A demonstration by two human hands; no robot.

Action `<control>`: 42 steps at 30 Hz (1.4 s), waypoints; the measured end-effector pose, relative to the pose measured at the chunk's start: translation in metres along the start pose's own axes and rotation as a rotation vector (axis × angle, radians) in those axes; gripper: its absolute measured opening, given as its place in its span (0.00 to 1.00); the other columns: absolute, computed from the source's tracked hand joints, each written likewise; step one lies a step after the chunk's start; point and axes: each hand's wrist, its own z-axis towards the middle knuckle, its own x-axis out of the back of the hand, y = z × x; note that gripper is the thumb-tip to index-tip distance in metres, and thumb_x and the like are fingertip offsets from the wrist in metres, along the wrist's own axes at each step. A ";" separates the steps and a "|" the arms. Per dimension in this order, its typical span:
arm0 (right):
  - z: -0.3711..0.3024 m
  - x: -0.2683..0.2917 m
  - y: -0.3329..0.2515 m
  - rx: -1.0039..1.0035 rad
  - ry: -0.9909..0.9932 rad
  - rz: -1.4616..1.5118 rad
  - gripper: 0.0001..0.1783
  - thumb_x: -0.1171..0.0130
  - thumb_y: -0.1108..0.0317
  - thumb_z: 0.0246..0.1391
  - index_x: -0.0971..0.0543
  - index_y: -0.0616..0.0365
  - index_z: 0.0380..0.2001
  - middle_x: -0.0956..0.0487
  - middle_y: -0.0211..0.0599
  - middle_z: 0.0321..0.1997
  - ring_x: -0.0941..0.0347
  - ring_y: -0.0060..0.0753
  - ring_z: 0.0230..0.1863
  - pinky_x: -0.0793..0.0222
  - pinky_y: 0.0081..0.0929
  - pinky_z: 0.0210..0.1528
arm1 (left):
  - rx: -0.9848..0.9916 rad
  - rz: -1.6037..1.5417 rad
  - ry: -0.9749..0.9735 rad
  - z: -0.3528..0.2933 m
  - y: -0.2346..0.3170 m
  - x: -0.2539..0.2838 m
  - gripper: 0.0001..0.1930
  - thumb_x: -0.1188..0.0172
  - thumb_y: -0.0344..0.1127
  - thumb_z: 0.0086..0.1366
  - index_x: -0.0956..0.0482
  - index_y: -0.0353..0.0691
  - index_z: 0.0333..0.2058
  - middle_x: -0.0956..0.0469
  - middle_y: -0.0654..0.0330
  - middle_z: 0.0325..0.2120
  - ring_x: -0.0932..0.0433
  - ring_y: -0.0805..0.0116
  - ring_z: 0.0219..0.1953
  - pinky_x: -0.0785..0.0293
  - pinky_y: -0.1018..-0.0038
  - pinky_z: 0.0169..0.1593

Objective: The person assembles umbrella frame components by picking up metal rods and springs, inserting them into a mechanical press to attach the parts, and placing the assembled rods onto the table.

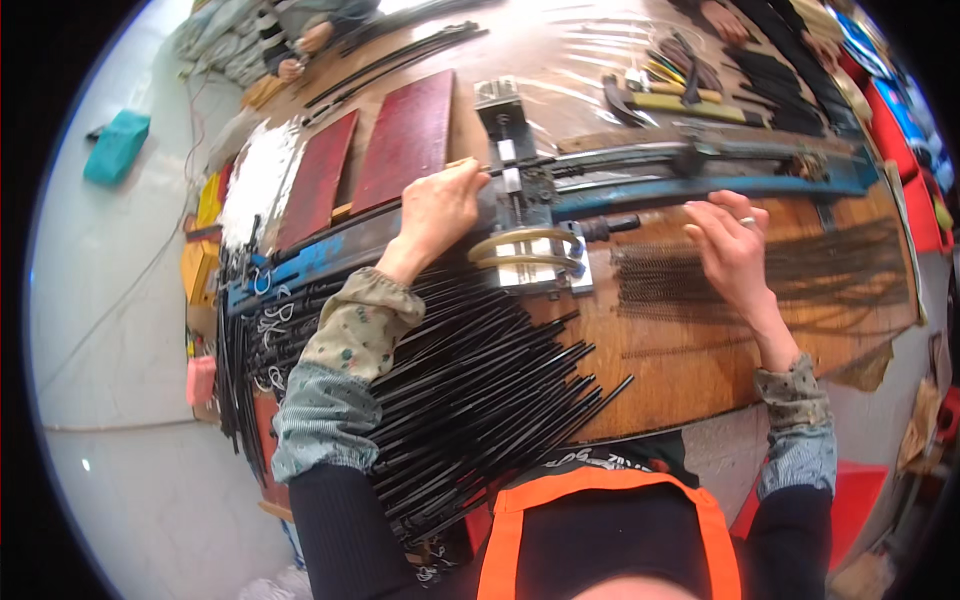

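My left hand (440, 215) is closed beside the metal clamping fixture (520, 185), over a long blue rail. Its fingertips press together, and whatever they hold is hidden. My right hand (735, 245) hovers over the right part of the bench, its fingers loosely bent and apart with nothing visible in them. Below it lies a bundle of long thin coil springs (760, 270). A short black cylindrical end (612, 227) sticks out of the fixture toward this hand. Yellowish hoses (525, 240) loop over the fixture's bright metal block. Many black rods (460, 370) lie fanned out below my left forearm.
Two dark red boards (405, 135) lie behind the rail. A hammer (690, 103) and other hand tools rest at the back right. Other people's hands (725, 22) are at the far side. Yellow boxes (200, 268) stand at the left edge. A red bin (815, 510) is by my right arm.
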 end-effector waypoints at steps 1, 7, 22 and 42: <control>-0.003 0.000 -0.004 -0.032 -0.020 0.017 0.13 0.35 0.68 0.53 0.17 0.53 0.43 0.17 0.28 0.42 0.27 0.35 0.50 0.42 0.31 0.49 | 0.004 0.011 -0.018 0.003 0.003 0.000 0.10 0.44 0.40 0.67 0.26 0.42 0.30 0.21 0.51 0.24 0.19 0.46 0.29 0.25 0.55 0.30; -0.003 -0.014 -0.033 -0.092 -0.080 0.207 0.16 0.35 0.65 0.54 0.18 0.54 0.46 0.18 0.32 0.39 0.27 0.37 0.47 0.42 0.35 0.47 | 0.073 0.100 -0.130 -0.021 -0.046 0.014 0.11 0.47 0.42 0.70 0.26 0.41 0.33 0.21 0.48 0.26 0.21 0.43 0.32 0.28 0.53 0.32; 0.046 -0.029 -0.043 0.020 0.128 -0.089 0.12 0.35 0.63 0.54 0.17 0.48 0.43 0.21 0.21 0.54 0.32 0.32 0.62 0.52 0.40 0.62 | -0.082 -0.003 -0.068 0.000 -0.013 0.008 0.13 0.47 0.42 0.70 0.28 0.39 0.30 0.21 0.51 0.25 0.20 0.48 0.30 0.25 0.57 0.31; 0.014 -0.009 -0.011 0.042 0.118 0.008 0.14 0.37 0.72 0.54 0.18 0.57 0.45 0.17 0.32 0.44 0.26 0.39 0.53 0.43 0.41 0.62 | -0.007 0.052 -0.077 -0.002 -0.004 0.001 0.11 0.46 0.40 0.69 0.28 0.42 0.30 0.21 0.51 0.24 0.20 0.46 0.28 0.26 0.56 0.29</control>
